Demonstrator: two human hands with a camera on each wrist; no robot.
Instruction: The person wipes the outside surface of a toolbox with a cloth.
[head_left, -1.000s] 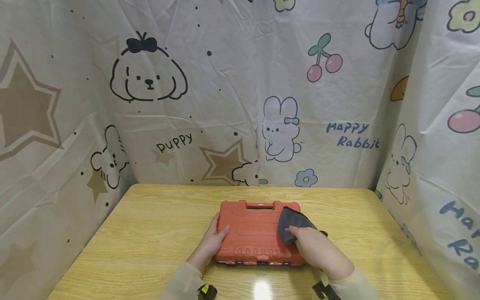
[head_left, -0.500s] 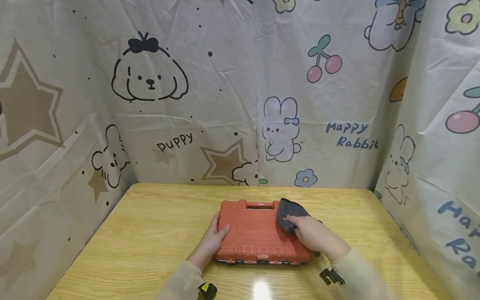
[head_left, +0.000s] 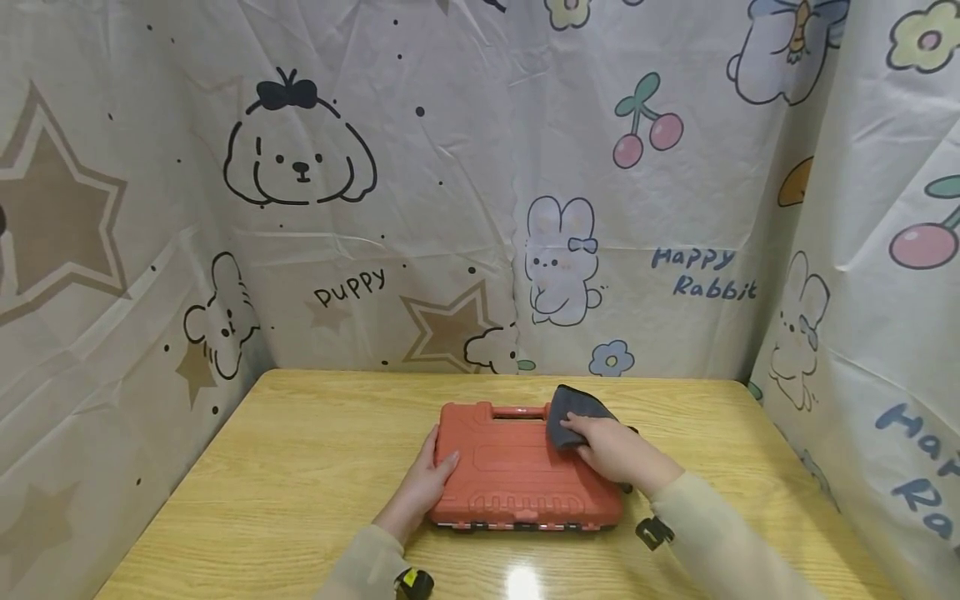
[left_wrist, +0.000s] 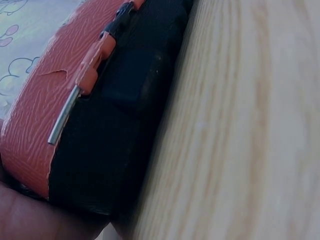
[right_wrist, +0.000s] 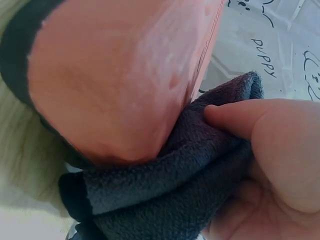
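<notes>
A: Where does the case [head_left: 510, 475] lie?
B: On the table [head_left: 315, 450], with tabletop on every side of it.
A: And left of the case?
B: The left hand [head_left: 426, 483], against its left side, thumb over the top edge.
A: Its handle [head_left: 517, 411]?
B: Along the case's far edge.
A: The cloth [head_left: 573, 417]?
B: Over the case's far right corner, by the handle's right end, with the right hand [head_left: 617, 448] gripping it.
A: Behind the case?
B: The backdrop [head_left: 442, 167], beyond the table's far edge.
</notes>
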